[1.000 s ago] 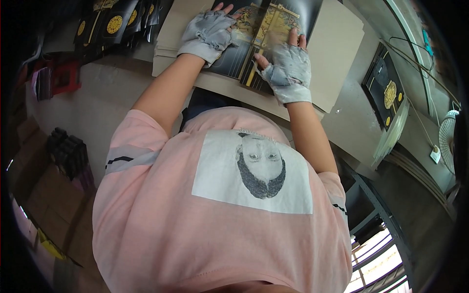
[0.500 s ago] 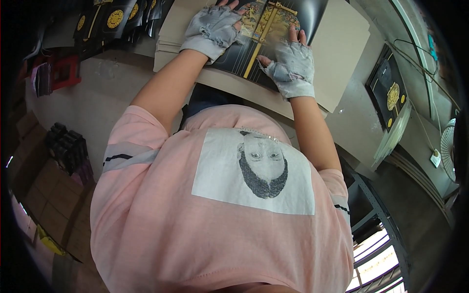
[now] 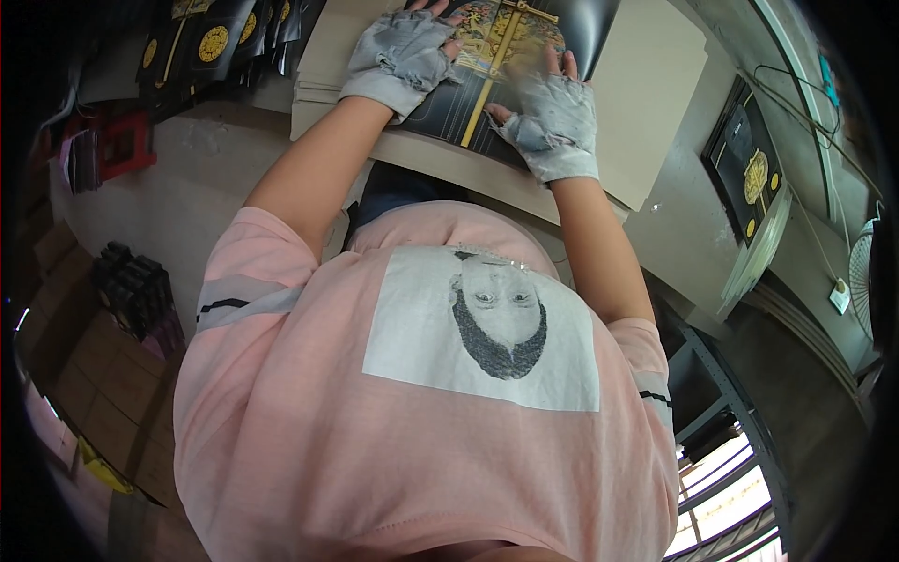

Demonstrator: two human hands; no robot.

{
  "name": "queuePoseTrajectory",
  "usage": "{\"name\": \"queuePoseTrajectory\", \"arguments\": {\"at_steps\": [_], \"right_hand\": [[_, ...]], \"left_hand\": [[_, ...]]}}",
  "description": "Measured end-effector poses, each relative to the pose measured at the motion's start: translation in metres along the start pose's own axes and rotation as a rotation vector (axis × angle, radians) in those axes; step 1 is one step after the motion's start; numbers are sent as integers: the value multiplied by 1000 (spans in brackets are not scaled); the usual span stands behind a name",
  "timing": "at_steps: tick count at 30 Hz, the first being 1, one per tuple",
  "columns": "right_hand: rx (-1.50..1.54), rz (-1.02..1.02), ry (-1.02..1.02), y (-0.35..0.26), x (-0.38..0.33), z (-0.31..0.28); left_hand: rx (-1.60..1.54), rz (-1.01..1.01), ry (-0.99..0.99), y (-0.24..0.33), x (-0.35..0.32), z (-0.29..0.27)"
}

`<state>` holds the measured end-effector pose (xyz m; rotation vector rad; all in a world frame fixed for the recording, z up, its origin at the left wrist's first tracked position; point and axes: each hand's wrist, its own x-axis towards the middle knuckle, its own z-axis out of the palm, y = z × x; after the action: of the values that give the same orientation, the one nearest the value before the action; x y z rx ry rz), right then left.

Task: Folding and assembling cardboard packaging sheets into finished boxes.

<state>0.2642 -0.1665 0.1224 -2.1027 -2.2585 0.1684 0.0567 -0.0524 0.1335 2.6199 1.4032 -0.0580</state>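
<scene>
Left hand [image 3: 403, 61] and right hand [image 3: 554, 124], fingers [image 3: 569, 66] unclenched, touch black sheet [image 3: 498, 66]; right edge borders bare board [image 3: 648, 94].

A pale grey bench [image 3: 670, 201] carries a stack of beige boards [image 3: 646, 112], its layers slightly staggered along the stack's left side. On top of the stack lies a glossy black printed sheet [image 3: 482, 112] with gold and coloured ornament. Left of the stack are overlapping black sheets [image 3: 213, 43] with round gold medallions. Right of the stack, apart from it, is a black panel [image 3: 749, 169] with gold emblems, and beyond the stack's near right corner are thin pale sheets [image 3: 760, 245].
</scene>
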Motion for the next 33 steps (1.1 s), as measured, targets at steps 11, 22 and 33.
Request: {"name": "queuePoseTrajectory", "arguments": {"at_steps": [11, 22, 33], "right_hand": [[-8, 1, -9, 0, 1, 1], [2, 17, -44, -1, 2, -3], [20, 12, -77, -1, 3, -8]], "left_hand": [[-32, -5, 18, 4, -2, -6], [-45, -7, -54, -2, 1, 16], [70, 491, -22, 5, -4, 49]]}}
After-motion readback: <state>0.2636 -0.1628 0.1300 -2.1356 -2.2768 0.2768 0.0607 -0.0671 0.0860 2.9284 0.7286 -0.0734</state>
